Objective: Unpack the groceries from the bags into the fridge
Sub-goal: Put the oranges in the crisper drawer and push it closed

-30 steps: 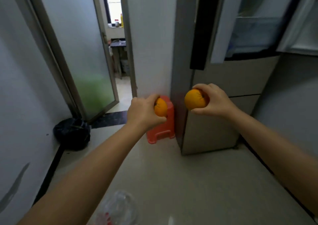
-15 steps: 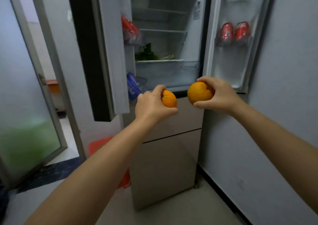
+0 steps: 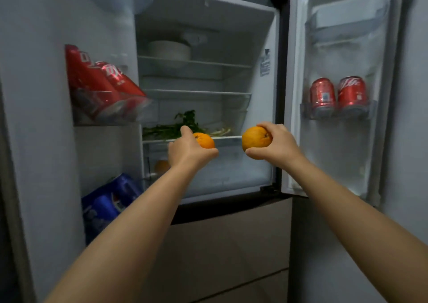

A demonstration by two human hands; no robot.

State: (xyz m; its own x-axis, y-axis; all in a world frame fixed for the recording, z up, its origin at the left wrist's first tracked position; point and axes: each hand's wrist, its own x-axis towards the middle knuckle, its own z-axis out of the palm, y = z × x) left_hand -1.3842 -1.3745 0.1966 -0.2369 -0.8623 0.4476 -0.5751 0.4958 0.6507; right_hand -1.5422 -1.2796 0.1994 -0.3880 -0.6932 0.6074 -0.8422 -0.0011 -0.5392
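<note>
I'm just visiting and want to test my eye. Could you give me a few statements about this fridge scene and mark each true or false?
1. Each hand holds an orange: left hand, right hand. True.
2. The fridge doors are closed. False: both stand open.
3. Two red cans stand in the right door shelf. True.
4. Leafy greens lie on the top shelf. False: they lie on a lower shelf, above the drawer.

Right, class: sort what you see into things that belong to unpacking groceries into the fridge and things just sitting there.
Job:
left hand gripping small round orange
right hand gripping larger round orange
open grey fridge

Just there:
two red drink cans
blue cans
leafy greens
white bowl
</note>
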